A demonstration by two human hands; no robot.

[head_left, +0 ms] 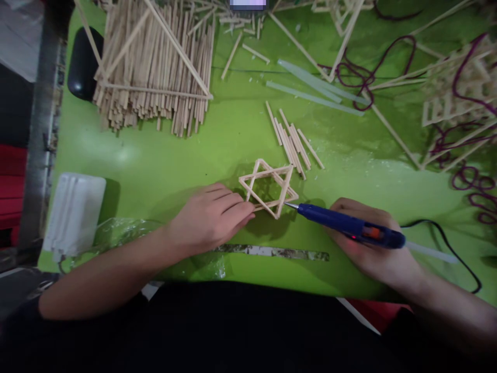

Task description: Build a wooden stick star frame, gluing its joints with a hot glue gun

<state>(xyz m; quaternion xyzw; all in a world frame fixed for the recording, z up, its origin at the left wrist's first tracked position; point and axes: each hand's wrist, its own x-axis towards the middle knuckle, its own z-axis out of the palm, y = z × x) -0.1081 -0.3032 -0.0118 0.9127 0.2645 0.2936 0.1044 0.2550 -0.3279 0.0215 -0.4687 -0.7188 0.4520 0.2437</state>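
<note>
A six-pointed star of thin wooden sticks (251,182) is held just above the green table. My left hand (212,215) pinches its lower left part between closed fingers. In my right hand (373,254) is a blue hot glue gun (334,218) with a small red light lit. Its metal nozzle points left and meets, or nearly meets, the lower right part of the star. A clear glue stick (433,251) sticks out of the back of the gun. Several short wooden sticks (293,142) lie loose just behind the star.
A large pile of sticks (155,62) with a stick triangle on top lies back left, beside a black case (82,62). White adapter (75,212) stands left. Glue sticks (310,83), purple cord (388,57) and stick frames (458,88) spread back right. A metal strip (275,252) lies in front.
</note>
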